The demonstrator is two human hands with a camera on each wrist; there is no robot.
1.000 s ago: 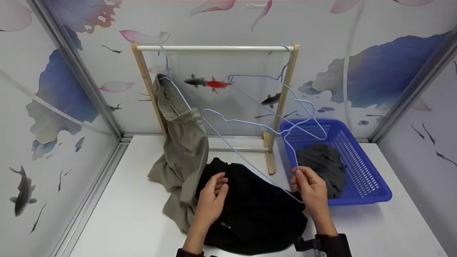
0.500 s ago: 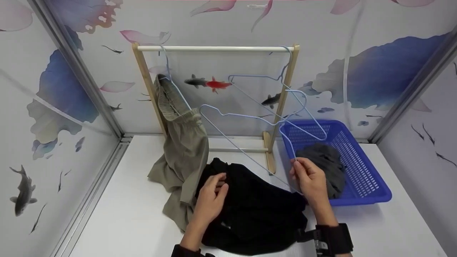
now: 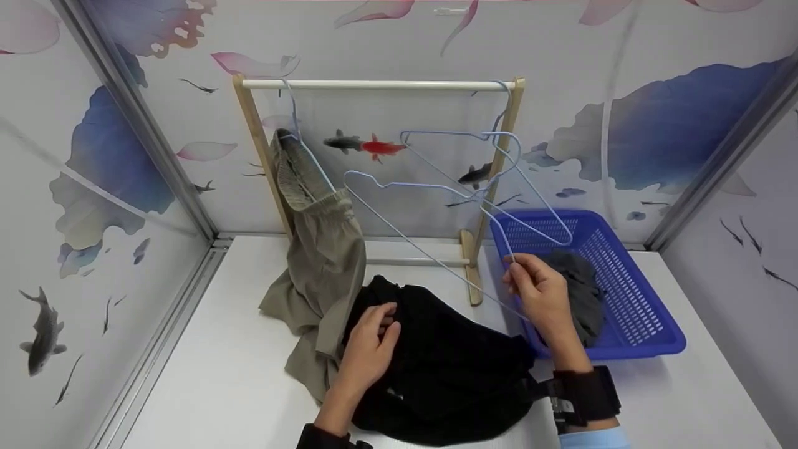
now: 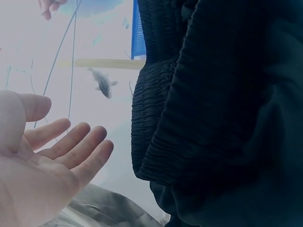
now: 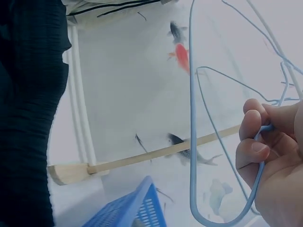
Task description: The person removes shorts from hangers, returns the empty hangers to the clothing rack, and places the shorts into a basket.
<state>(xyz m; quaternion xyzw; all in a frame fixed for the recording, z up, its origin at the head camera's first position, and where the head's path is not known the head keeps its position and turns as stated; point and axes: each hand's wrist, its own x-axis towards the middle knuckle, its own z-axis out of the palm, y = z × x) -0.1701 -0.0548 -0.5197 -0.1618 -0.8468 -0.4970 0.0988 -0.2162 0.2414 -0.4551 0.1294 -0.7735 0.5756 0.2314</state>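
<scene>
My right hand (image 3: 541,296) pinches one end of a light blue wire clothes hanger (image 5: 192,118) between thumb and fingers. The hanger is raised, tilted, with its hook up near the rack's right post. A black garment (image 3: 449,380) with a gathered elastic waistband (image 4: 156,123) lies bunched on the table in front. Over the garment's left side is my left hand (image 3: 368,349), fingers loosely bent and holding nothing. In the left wrist view, a gap shows between that hand and the waistband.
A small rack (image 3: 380,85) stands at the back. Olive trousers (image 3: 324,249) hang from its left end on a hanger, trailing onto the table. Another blue hanger (image 3: 436,132) hangs at its right end. A blue basket (image 3: 629,293) at right holds a dark grey garment (image 3: 583,293).
My right hand has moved up and away, lifting the hanger toward the rack's rod. The left hand and the black garment have stayed nearly still.
</scene>
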